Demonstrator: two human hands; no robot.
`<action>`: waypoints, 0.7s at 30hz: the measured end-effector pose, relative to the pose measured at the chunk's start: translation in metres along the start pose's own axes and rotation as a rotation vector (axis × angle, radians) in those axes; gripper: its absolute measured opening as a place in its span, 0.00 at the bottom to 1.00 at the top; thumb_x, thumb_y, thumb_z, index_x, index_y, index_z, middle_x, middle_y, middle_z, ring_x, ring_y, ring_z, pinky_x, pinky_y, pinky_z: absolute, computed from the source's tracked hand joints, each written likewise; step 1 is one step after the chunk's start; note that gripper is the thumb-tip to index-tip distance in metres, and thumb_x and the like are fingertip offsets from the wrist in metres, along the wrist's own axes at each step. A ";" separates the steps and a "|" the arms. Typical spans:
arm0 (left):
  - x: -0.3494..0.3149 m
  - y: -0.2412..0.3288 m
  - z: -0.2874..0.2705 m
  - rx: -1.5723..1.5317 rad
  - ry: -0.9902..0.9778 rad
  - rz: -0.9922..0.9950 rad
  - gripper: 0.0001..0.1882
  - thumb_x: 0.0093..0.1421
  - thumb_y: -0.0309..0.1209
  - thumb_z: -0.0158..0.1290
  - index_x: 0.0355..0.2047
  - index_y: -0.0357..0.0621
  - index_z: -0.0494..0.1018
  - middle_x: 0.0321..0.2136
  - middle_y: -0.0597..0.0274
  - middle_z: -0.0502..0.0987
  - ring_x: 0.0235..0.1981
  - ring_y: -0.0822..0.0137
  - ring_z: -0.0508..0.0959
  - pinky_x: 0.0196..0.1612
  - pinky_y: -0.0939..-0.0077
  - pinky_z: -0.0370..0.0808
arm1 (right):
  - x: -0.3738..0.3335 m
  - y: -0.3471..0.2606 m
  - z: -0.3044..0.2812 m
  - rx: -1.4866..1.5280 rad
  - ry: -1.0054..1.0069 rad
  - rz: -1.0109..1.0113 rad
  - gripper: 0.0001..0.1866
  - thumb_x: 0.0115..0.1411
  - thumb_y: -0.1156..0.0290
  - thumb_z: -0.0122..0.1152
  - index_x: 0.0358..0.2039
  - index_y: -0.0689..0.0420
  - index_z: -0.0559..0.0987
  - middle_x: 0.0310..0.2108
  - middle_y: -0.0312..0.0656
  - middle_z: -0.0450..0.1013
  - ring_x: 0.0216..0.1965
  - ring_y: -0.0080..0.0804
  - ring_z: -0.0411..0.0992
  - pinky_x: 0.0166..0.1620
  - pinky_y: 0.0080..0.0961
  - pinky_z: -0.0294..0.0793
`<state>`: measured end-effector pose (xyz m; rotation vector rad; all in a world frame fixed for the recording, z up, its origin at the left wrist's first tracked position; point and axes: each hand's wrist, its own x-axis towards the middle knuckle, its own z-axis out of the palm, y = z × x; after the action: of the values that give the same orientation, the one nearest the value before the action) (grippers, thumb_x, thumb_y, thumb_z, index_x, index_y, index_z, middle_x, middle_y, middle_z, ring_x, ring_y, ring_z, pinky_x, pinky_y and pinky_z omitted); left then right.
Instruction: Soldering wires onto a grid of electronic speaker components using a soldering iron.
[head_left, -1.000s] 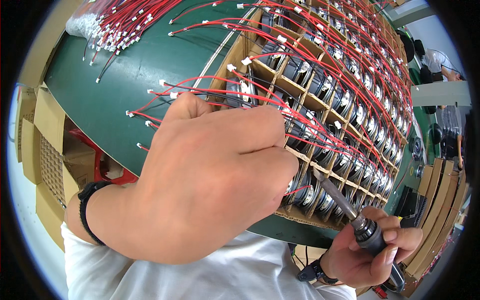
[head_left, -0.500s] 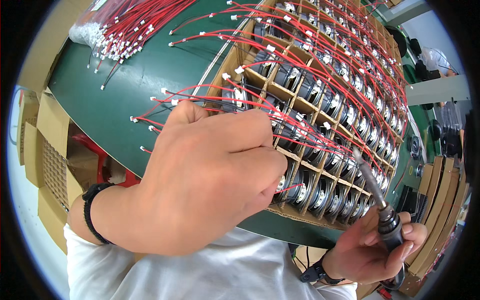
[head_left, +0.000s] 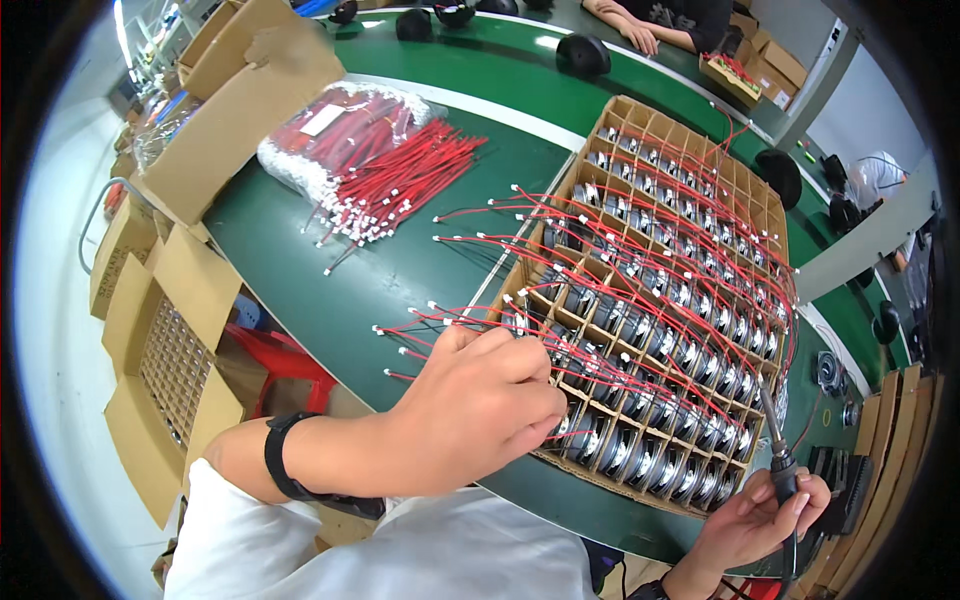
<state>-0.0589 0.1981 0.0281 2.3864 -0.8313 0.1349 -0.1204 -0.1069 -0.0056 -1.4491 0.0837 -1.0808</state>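
My left hand (head_left: 485,405) is closed at the near left corner of a cardboard tray (head_left: 655,500), over its compartments. A thin red and black wire (head_left: 572,433) runs from its fingers to a speaker (head_left: 590,445) in the near row; the fingertips are hidden. My right hand (head_left: 755,520) grips a soldering iron (head_left: 783,470) by its dark handle, its metal tip pointing up beside the tray's right near corner. Round speakers stand on edge in the compartments, many with red and black wires and white connectors (head_left: 435,308) trailing left.
A heap of red wires (head_left: 410,185) lies by a plastic bag (head_left: 335,125) on the green table (head_left: 290,255). An open carton (head_left: 165,370) stands at left, near a red stool (head_left: 285,360). Across the conveyor (head_left: 660,85), another person's hands (head_left: 635,35) rest.
The view has pulled back, showing more table, the conveyor and the other person. My left hand still holds the wire, and the iron stays in my right hand near the tray's right corner.
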 end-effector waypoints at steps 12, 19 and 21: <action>0.048 -0.126 -0.049 0.229 0.427 -0.380 0.11 0.61 0.33 0.57 0.35 0.37 0.80 0.33 0.44 0.82 0.38 0.45 0.82 0.44 0.55 0.78 | 0.002 -0.007 0.004 0.149 0.012 0.229 0.12 0.69 0.61 0.52 0.42 0.56 0.68 0.28 0.34 0.67 0.22 0.21 0.63 0.29 0.24 0.65; 0.049 -0.303 -0.059 0.573 0.378 -0.556 0.10 0.49 0.29 0.65 0.24 0.36 0.75 0.26 0.43 0.77 0.30 0.43 0.78 0.35 0.51 0.73 | -0.005 -0.005 0.002 0.084 -0.118 0.063 0.06 0.68 0.72 0.53 0.43 0.59 0.70 0.33 0.38 0.70 0.24 0.16 0.67 0.26 0.17 0.68; 0.047 -0.313 -0.066 0.521 0.359 -0.616 0.10 0.46 0.26 0.65 0.24 0.36 0.73 0.25 0.45 0.76 0.28 0.47 0.77 0.34 0.55 0.73 | -0.007 -0.007 0.003 0.314 -0.156 0.106 0.09 0.69 0.75 0.57 0.47 0.61 0.70 0.35 0.38 0.71 0.29 0.17 0.67 0.33 0.19 0.71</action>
<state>0.1709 0.4055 -0.0645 2.8529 0.1461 0.5614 -0.1259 -0.0984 -0.0026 -1.2254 -0.1148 -0.8495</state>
